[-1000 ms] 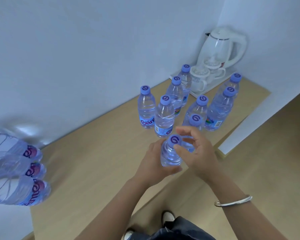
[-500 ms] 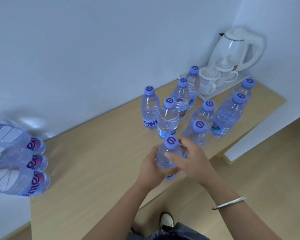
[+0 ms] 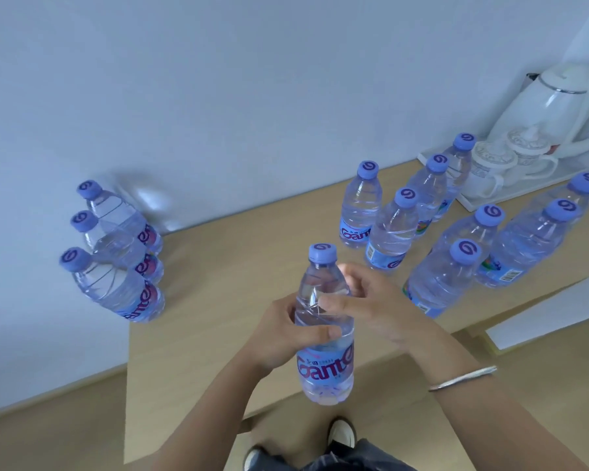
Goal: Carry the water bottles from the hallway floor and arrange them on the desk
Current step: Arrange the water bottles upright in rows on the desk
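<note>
A: What was the state of the grip?

B: The left hand (image 3: 276,331) was wrapped round the middle of the clear plastic water bottle with the purple cap and red-lettered label (image 3: 325,329), thumb across its front. The right hand (image 3: 371,307) pinched the same bottle at the shoulder, above the left hand's hold, fingers curled round its far side. A thin silver bangle (image 3: 463,379) sat on the right wrist.

A: Where was the bottle?

B: It was upright between both hands, over the near part of the light wooden desk (image 3: 225,266). Whether its base touched the surface could not be told.

A: What lay around the grip?

B: Left of the grip, well apart, stood a cluster of three identical bottles (image 3: 116,253) against the pale wall. Beyond and to the right of the grip stood a larger group of capped bottles (image 3: 442,229), the nearest one just beside the right hand. Farther right, behind that group, a white tray (image 3: 473,202) carried two white lidded cups (image 3: 490,164) and a white electric kettle (image 3: 551,113).
</note>
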